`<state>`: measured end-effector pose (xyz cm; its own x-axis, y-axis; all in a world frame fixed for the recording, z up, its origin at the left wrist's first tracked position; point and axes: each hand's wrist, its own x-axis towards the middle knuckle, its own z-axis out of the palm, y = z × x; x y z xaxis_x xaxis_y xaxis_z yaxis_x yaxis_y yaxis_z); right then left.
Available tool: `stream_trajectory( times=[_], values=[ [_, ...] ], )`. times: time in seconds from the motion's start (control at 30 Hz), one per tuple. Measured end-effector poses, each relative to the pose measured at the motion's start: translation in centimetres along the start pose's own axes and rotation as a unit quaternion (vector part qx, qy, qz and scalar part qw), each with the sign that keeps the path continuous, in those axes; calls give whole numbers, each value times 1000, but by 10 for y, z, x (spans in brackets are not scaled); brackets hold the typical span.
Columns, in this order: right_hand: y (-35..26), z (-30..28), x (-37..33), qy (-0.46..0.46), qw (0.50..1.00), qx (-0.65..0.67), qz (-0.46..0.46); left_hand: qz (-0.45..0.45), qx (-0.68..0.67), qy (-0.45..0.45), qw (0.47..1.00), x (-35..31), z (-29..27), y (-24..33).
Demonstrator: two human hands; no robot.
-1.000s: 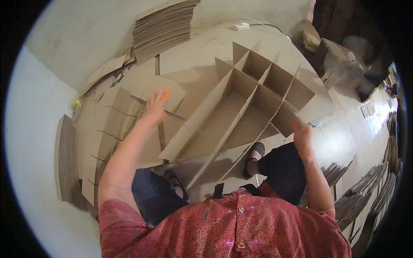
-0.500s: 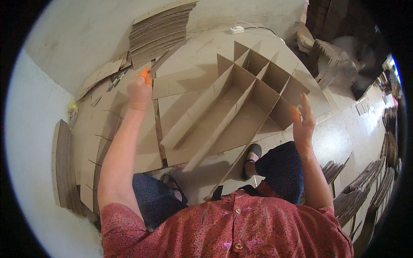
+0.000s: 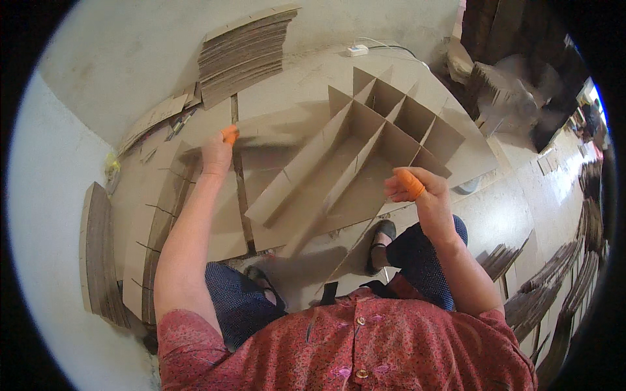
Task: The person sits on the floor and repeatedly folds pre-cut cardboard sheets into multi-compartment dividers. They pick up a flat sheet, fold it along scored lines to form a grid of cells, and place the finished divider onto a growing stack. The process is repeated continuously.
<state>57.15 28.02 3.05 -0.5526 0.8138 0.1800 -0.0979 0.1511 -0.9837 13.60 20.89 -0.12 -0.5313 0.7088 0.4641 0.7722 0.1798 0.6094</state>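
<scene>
A scuffed, pale grey plastered wall (image 3: 372, 19) curves from ten o'clock to one, meeting a smooth, bluish-white wall (image 3: 42, 195) at nine. I see a small, white, rectangular power socket block (image 3: 357, 50) just past twelve. Two o'clock sinks into shadow, with bright daylight beyond; at three, the pale, glossy floor (image 3: 554, 186) glares.

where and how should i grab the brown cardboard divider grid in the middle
Probably pinch the brown cardboard divider grid from above, by the upright panels beside the crossings at its far end: there they interlock and seem to brace each other, while the long near ends run free.
</scene>
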Motion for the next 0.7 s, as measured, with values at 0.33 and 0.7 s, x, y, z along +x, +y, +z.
stream_trajectory(
  times=[0.33,0.7],
  values=[
    [-11,-12,14,132,968,202,63,389,-94,-94,912,-79,32,167],
    [-3,-27,-52,145,960,-224,-89,-53,-316,-198,926,33,48,106]
  ],
)
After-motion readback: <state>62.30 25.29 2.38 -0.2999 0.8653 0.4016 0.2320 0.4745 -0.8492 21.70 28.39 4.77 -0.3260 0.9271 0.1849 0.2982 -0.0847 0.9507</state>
